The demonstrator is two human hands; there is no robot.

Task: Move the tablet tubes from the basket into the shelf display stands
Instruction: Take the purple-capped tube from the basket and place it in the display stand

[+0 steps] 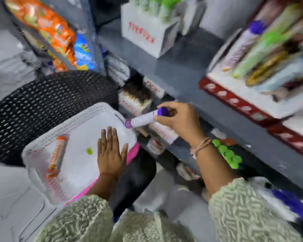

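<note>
A white perforated basket (42,151) rests on my lap at the lower left. An orange tablet tube (57,155) lies inside it near the left wall, and a small green bit (89,151) lies on its floor. My left hand (110,154) lies flat and empty inside the basket, fingers apart. My right hand (180,119) pinches a purple-capped white tablet tube (143,118) by its cap end, holding it tilted above the basket's right corner, in front of a lower shelf. White display stands (140,30) with green tubes sit on the upper shelf.
A black perforated stool or crate (42,102) stands behind the basket. A red-trimmed tray (234,100) of tubes juts out at the right. Green-capped tubes (229,154) stand on a lower shelf right of my wrist. Small white display boxes (136,102) sit below. Snack packets (47,27) hang upper left.
</note>
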